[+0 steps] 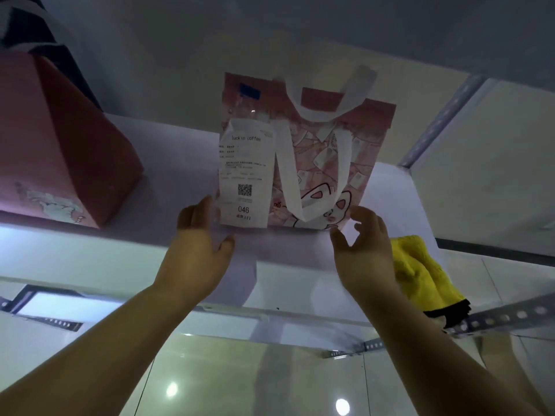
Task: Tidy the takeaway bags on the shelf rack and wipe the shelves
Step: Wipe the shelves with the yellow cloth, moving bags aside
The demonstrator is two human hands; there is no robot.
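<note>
L hand point(201, 244) & R hand point(365, 253) apart, fingers spread, gripping nothing, flanking upright pink takeaway bag point(312, 163) on shelf point(174, 190); yellow cloth point(420, 271) just right.

Middle bag point(315, 163) stands upright on shelf point(180, 181), w/ receipt point(244, 175) on its front, left half. Second bag point(75, 145) well to its left, same shelf. Cloth point(420, 274) right of it & nearer, at shelf edge. L hand point(198, 244) just before its left bottom corner, R hand point(366, 250) before the right one.

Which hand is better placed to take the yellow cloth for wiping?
Probably the right hand: it is open and close beside the yellow cloth, while the left hand is at the other side of the pink bag.
</note>
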